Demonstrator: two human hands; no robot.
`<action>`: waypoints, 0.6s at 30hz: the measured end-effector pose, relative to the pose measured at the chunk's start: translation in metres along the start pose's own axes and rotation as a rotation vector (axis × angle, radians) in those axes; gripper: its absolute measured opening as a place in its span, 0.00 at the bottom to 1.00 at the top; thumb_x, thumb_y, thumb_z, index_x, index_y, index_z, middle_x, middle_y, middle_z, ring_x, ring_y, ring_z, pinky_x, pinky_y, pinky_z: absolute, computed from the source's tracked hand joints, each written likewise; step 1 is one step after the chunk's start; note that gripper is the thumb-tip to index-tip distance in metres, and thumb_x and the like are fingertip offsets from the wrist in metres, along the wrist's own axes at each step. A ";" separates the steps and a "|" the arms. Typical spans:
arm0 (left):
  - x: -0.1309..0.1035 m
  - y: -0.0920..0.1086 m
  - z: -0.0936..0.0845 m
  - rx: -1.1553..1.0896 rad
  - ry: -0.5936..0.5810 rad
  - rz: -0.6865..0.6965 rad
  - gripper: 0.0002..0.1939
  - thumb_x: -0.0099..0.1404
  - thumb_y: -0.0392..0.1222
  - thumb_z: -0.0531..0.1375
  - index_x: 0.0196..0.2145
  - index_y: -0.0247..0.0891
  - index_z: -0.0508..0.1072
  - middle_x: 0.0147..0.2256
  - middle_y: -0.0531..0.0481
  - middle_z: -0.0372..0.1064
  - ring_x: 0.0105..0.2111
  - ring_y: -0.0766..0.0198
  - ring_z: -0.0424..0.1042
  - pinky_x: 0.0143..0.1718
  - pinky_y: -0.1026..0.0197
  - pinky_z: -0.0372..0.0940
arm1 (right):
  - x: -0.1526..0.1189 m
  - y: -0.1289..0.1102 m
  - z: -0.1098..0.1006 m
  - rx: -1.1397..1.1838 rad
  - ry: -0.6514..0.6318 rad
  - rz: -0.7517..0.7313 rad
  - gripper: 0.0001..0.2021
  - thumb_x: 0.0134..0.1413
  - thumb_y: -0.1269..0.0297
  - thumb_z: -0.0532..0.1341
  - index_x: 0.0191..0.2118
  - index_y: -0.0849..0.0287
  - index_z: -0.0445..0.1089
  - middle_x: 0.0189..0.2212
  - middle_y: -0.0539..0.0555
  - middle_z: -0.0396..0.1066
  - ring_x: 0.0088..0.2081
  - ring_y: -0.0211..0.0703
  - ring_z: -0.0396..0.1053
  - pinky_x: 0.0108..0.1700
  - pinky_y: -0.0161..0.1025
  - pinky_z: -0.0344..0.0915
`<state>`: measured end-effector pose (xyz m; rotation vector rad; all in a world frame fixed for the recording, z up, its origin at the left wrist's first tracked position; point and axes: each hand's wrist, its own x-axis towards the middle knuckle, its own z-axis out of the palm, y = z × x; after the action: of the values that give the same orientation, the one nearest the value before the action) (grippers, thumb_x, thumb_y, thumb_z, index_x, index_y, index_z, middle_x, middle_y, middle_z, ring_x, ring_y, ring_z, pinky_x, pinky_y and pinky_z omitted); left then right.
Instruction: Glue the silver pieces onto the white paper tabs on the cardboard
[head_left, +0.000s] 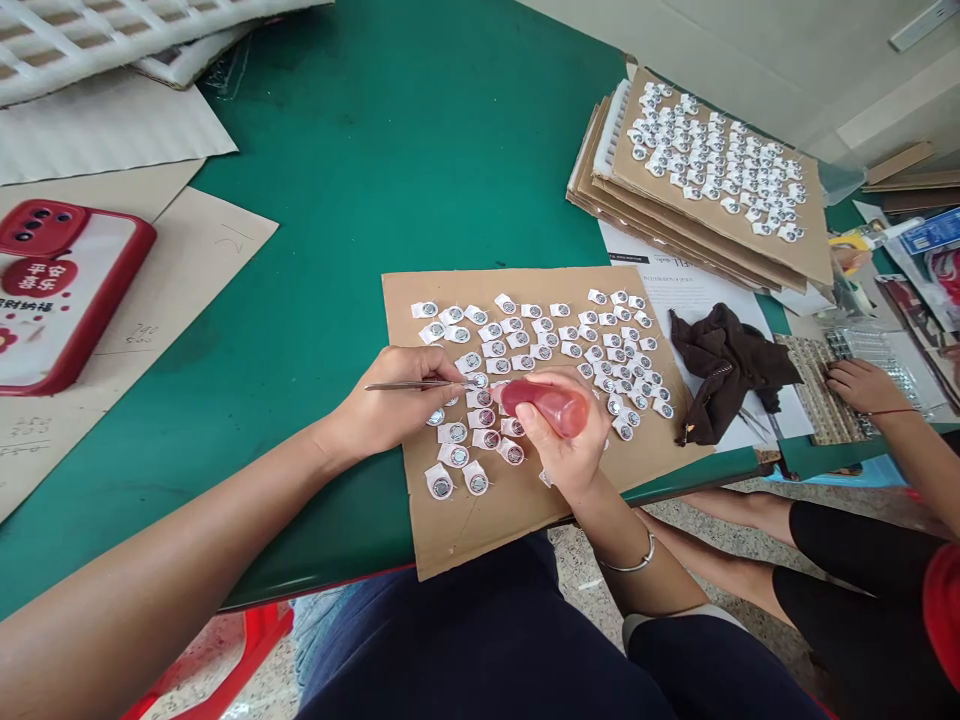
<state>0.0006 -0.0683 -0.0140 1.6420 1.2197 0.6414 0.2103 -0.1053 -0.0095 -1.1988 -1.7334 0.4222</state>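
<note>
My left hand (386, 400) grips thin metal tweezers (409, 385), whose tip is over the small white tabs on a brown cardboard sheet (480, 535). My right hand (574, 455) is wrapped round a soft red squeeze bottle (551, 405), tilted with its narrow end towards the tweezers' tip. Whether the bottle touches a tab is too small to tell. Rows of white tabs with round, dark-rimmed metallic pieces (440, 484) cover much of the sheet. Some of them are hidden under my hands. The sheet's near edge sticks out past the table edge over my lap.
At the back right stands a cardboard stack (701, 225) topped with more tabs. A dark cloth (724, 370) lies right of my sheet, near a co-worker's hand (862, 385). On the left are a red-cased phone (71, 290), papers (202, 255) and a white grid (142, 35).
</note>
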 end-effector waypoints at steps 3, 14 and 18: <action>0.000 -0.001 0.000 0.001 -0.002 0.013 0.05 0.58 0.38 0.59 0.32 0.38 0.75 0.29 0.51 0.74 0.26 0.66 0.70 0.24 0.66 0.62 | 0.000 0.000 0.000 -0.004 -0.005 0.009 0.11 0.48 0.65 0.64 0.41 0.57 0.68 0.35 0.54 0.71 0.38 0.44 0.70 0.41 0.49 0.69; 0.000 -0.003 0.001 -0.021 -0.007 -0.003 0.05 0.58 0.38 0.59 0.31 0.38 0.74 0.28 0.51 0.74 0.26 0.65 0.70 0.24 0.66 0.62 | -0.002 0.002 0.000 0.005 -0.004 -0.001 0.12 0.48 0.65 0.64 0.41 0.56 0.67 0.36 0.54 0.70 0.39 0.44 0.70 0.42 0.49 0.69; 0.000 -0.003 0.001 -0.035 -0.007 0.005 0.05 0.58 0.39 0.59 0.31 0.38 0.74 0.29 0.50 0.74 0.27 0.64 0.70 0.24 0.65 0.63 | -0.001 0.001 0.000 -0.012 -0.016 0.000 0.12 0.49 0.65 0.63 0.41 0.55 0.67 0.36 0.53 0.71 0.39 0.44 0.70 0.42 0.49 0.70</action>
<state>0.0004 -0.0684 -0.0177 1.6171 1.1930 0.6556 0.2113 -0.1053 -0.0109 -1.2068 -1.7513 0.4229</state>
